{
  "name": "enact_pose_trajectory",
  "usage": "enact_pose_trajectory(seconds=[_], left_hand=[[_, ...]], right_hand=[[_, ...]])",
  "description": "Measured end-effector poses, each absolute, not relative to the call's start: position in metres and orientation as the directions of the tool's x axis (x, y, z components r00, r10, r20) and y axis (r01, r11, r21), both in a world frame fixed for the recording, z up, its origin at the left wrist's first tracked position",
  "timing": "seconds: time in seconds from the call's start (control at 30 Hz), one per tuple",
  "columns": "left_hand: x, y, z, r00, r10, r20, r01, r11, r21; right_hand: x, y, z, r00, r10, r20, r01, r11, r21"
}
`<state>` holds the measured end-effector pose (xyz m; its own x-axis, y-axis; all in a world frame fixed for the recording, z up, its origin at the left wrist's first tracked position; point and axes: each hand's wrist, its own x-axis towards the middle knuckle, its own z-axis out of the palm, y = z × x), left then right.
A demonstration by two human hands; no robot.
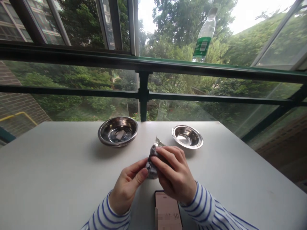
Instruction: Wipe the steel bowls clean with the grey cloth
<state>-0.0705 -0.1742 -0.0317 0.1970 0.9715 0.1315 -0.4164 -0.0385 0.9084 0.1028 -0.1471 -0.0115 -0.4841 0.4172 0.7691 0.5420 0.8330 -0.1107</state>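
Note:
Above the table's middle, a small foil packet (152,172) is held between both hands; it is silvery with dark, crumpled patches, and its contents cannot be made out. My left hand (129,182) pinches its lower left edge between thumb and fingers. From the right, my right hand (176,171) closes over its upper part, hiding much of it. A pointed silver flap sticks up past the right fingertips. Beyond the packet stand a larger steel bowl (118,144) at left, with a pale flat piece (120,134) inside, and a smaller steel bowl (199,140) at right.
A phone (168,209) with a lit screen lies on the white table (59,179) below my right hand. Behind the table's far edge runs a dark green railing (96,62) with glass panels. A plastic bottle (203,38) with a green label stands on the top rail.

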Motion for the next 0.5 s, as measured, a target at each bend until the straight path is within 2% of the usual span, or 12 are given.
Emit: enact_pose_trajectory(seconds=[0.07, 0.23, 0.3, 0.37, 0.5], left_hand=[[-0.072, -0.174, -0.031, 0.208, 0.968, 0.139, -0.410, -0.043, 0.911], [-0.072, -0.176, -0.031, 0.239, 0.964, 0.115, -0.350, -0.025, 0.936], [-0.071, -0.176, -0.031, 0.235, 0.966, 0.104, -0.349, -0.016, 0.937], [-0.070, -0.175, -0.030, 0.236, 0.967, 0.100, -0.370, -0.006, 0.929], [-0.067, -0.176, -0.024, 0.144, 0.986, 0.085, -0.417, -0.018, 0.909]], right_hand=[[0.103, -0.146, -0.011, -0.471, 0.421, 0.775, 0.540, 0.832, -0.124], [0.108, -0.135, -0.013, -0.234, 0.661, 0.713, 0.579, 0.684, -0.444], [0.108, -0.136, -0.015, -0.216, 0.690, 0.691, 0.567, 0.665, -0.486], [0.105, -0.142, -0.017, -0.278, 0.643, 0.714, 0.573, 0.707, -0.414], [0.101, -0.153, -0.017, -0.462, 0.468, 0.753, 0.536, 0.824, -0.183]])
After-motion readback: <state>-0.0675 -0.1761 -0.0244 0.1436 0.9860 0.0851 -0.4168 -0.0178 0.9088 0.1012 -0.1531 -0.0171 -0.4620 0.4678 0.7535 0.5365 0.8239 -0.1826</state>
